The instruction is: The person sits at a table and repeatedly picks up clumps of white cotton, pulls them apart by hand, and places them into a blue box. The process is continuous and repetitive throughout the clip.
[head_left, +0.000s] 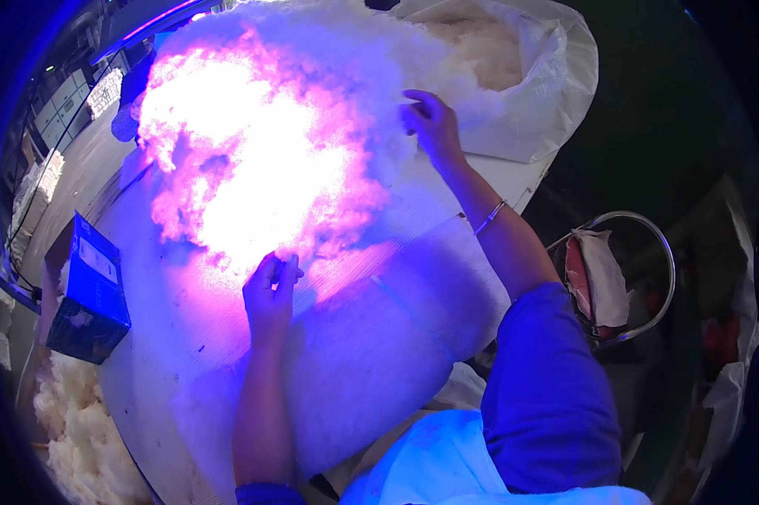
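Observation:
A big heap of white fluffy fibre [253,160] lies on a white table [169,337], lit bright pink and violet from above. My left hand [270,290] rests at the near edge of the heap, its fingertips pinched together on a small bit of fibre. My right hand [432,126] reaches to the heap's far right side, fingers curled into the fluff. A thin bracelet [489,217] sits on my right wrist.
A large white sack [535,93] full of fibre stands open at the back right. A dark box [89,295] lies on the table's left edge, with more loose fibre [85,429] below it. A round metal-framed stool [623,278] with cloth stands to the right.

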`<action>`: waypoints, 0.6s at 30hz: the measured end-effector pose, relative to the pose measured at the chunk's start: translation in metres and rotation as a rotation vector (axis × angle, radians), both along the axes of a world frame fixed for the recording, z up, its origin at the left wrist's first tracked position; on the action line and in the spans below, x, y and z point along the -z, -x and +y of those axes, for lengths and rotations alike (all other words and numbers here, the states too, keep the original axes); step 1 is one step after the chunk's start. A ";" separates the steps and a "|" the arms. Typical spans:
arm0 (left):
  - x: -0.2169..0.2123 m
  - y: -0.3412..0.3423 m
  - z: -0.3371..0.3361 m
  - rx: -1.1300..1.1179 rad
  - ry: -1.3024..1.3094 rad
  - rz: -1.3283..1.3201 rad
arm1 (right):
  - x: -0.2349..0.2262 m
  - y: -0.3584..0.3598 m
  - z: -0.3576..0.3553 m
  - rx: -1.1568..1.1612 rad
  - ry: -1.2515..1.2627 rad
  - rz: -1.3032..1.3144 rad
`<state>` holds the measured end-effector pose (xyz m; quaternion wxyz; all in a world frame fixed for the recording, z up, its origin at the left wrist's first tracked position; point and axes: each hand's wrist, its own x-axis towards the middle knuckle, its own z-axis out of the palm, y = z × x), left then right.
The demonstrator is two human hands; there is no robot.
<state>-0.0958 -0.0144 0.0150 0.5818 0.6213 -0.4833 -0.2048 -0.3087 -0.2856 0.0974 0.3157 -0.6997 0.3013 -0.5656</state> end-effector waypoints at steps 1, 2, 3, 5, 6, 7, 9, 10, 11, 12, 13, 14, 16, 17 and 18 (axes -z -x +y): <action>0.002 0.000 0.000 -0.015 0.002 -0.014 | 0.004 0.013 -0.015 0.125 -0.056 -0.001; 0.003 0.001 0.000 -0.012 0.003 -0.004 | 0.007 0.025 -0.029 0.273 -0.063 0.104; 0.004 0.001 -0.001 -0.013 0.014 0.004 | 0.011 0.035 -0.042 0.294 -0.008 0.145; 0.006 0.001 -0.001 -0.011 0.021 0.015 | 0.016 0.048 -0.065 0.404 -0.021 0.250; 0.006 0.000 -0.001 -0.008 0.015 0.016 | 0.018 0.049 -0.076 0.431 0.026 0.260; 0.006 0.000 -0.001 -0.009 0.019 0.028 | 0.020 0.050 -0.086 0.437 0.091 0.283; 0.006 0.000 -0.001 -0.005 -0.017 0.050 | 0.021 0.049 -0.101 0.468 0.165 0.338; 0.005 -0.001 -0.001 -0.006 -0.030 0.065 | 0.021 0.048 -0.106 0.531 0.222 0.405; 0.004 -0.001 -0.001 -0.009 -0.013 0.078 | 0.020 0.047 -0.107 0.576 0.298 0.468; 0.002 -0.001 -0.001 -0.015 0.003 0.091 | 0.019 0.047 -0.104 0.643 0.331 0.558; 0.001 -0.001 0.000 -0.010 0.006 0.122 | 0.018 0.045 -0.096 0.573 0.320 0.508; -0.001 -0.001 0.001 -0.023 0.009 0.089 | 0.016 0.043 -0.084 0.526 0.267 0.484; -0.005 0.001 0.003 -0.026 -0.002 0.056 | 0.014 0.034 -0.047 0.374 0.168 0.436; -0.007 0.002 0.003 -0.010 0.034 -0.018 | 0.015 0.029 -0.021 0.260 0.120 0.411; -0.009 0.003 0.003 0.006 0.069 -0.090 | 0.017 0.021 0.006 0.144 0.243 0.454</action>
